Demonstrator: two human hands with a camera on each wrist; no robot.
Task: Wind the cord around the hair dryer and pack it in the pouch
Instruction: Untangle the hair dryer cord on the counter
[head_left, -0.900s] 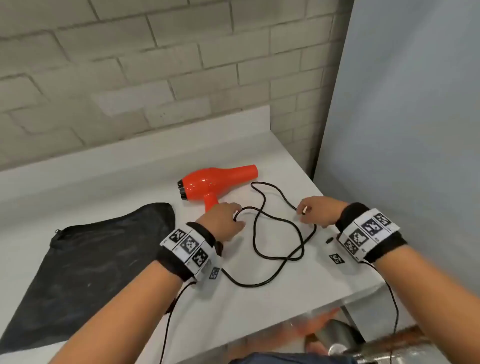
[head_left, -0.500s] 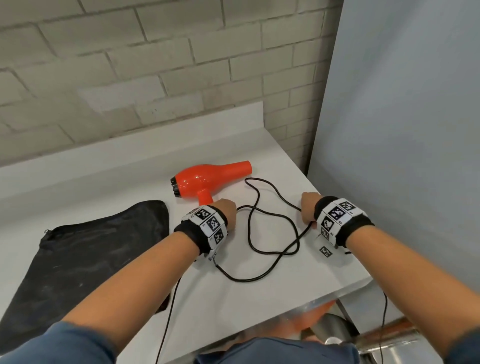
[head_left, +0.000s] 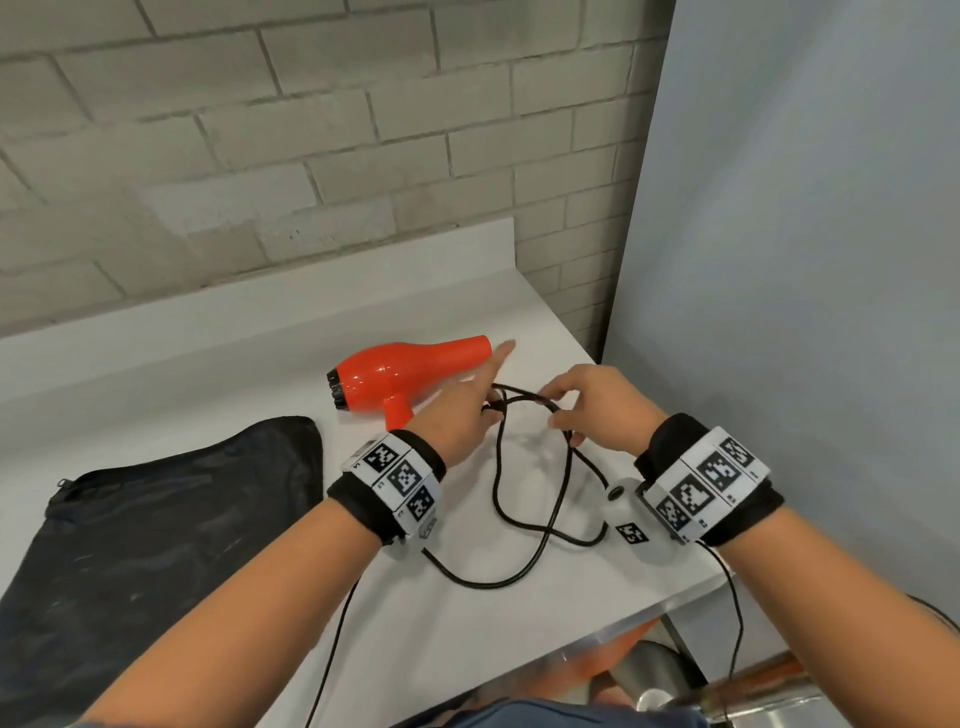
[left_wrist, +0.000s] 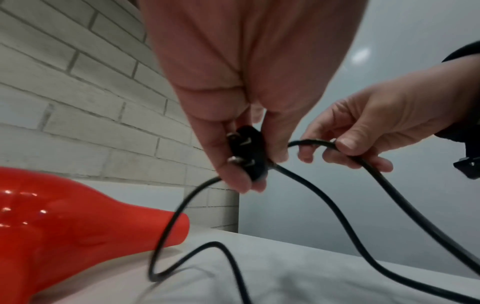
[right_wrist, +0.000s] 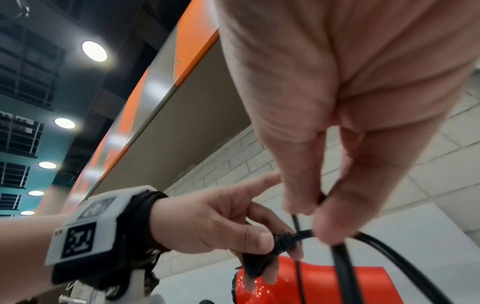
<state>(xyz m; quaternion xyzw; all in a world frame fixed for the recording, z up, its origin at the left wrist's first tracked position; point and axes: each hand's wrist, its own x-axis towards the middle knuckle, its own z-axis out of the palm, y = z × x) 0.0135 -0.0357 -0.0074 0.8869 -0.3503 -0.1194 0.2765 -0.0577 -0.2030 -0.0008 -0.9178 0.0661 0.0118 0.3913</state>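
With both hands up off the counter (head_left: 457, 639) now, where half a second ago they lay flat on it well apart, the gathering has begun. Left hand (head_left: 462, 415) pinches the black plug (left_wrist: 246, 154) between thumb and fingers, index finger pointing off toward one o'clock; right hand (head_left: 597, 410) has come in close at its three o'clock and pinches a strand of the cord (head_left: 540, 525) just behind the plug. Most of the cord still trails in loose loops at six o'clock of the hands. Red hair dryer (head_left: 405, 371) lies untouched on the counter at eleven o'clock of the left hand, the black pouch (head_left: 145, 535) flat at its eight o'clock. So the free end is secured, I'd say; no winding yet.
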